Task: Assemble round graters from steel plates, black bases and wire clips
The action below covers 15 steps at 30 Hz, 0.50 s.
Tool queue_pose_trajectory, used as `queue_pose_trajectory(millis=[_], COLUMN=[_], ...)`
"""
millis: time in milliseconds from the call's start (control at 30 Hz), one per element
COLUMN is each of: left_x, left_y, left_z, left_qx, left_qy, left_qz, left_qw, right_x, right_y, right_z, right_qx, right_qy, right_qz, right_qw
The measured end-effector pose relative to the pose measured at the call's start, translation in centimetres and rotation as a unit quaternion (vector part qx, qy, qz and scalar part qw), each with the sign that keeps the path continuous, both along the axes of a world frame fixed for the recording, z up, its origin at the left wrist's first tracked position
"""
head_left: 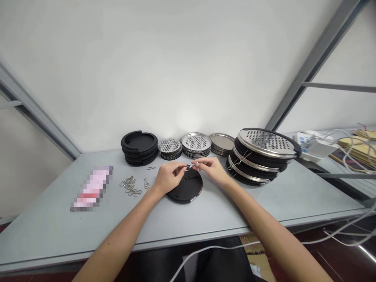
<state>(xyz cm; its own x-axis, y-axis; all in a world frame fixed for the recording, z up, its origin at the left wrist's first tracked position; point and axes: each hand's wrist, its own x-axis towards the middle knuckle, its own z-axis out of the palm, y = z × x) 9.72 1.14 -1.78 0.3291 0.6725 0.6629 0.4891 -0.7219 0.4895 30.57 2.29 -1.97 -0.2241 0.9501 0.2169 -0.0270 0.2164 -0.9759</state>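
Observation:
A small silver wire clip is pinched between the fingertips of both my hands. My left hand grips its left end, and my right hand grips the right end. Directly beneath lies a round black disc with a shiny edge, flat on the table and partly covered by my left hand. To the left, several similar wire clips lie in a loose pile. Two single clips sit apart from the pile, one clip beside it and another clip farther back.
Along the wall stand black round holders, perforated discs, larger grater discs and plain metal plates. A tall stack of assembled graters is at right. A blurred-out flat object lies left. A white cable crosses the front.

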Motion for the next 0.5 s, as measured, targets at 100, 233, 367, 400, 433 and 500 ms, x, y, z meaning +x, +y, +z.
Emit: queue_pose_trajectory(millis=[100, 233, 367, 400, 433, 500], left_x=[0.02, -0.08, -0.38, -0.47, -0.56, -0.68], left_y=[-0.07, 0.00, 0.11, 0.12, 0.12, 0.05], left_z=[-0.09, -0.13, 0.00, 0.04, 0.08, 0.12], left_qx=[-0.017, -0.031, -0.043, -0.040, -0.037, -0.035], left_qy=[0.022, 0.036, 0.076, 0.091, 0.108, 0.145], left_qz=[0.000, 0.008, 0.019, 0.016, 0.011, 0.001], left_qw=[1.000, 0.999, 0.996, 0.995, 0.993, 0.989], right_x=[0.28, 0.50, 0.51, 0.54, 0.58, 0.68], right_y=[0.17, 0.25, 0.32, 0.35, 0.39, 0.46], right_z=[0.05, 0.00, -0.09, -0.12, -0.16, -0.22], right_qx=[-0.023, -0.031, -0.048, -0.051, -0.054, -0.058], right_qy=[0.013, 0.019, 0.035, 0.039, 0.043, 0.050], right_qz=[-0.029, -0.039, -0.019, -0.016, -0.014, -0.009], right_qw=[0.999, 0.999, 0.998, 0.998, 0.998, 0.997])
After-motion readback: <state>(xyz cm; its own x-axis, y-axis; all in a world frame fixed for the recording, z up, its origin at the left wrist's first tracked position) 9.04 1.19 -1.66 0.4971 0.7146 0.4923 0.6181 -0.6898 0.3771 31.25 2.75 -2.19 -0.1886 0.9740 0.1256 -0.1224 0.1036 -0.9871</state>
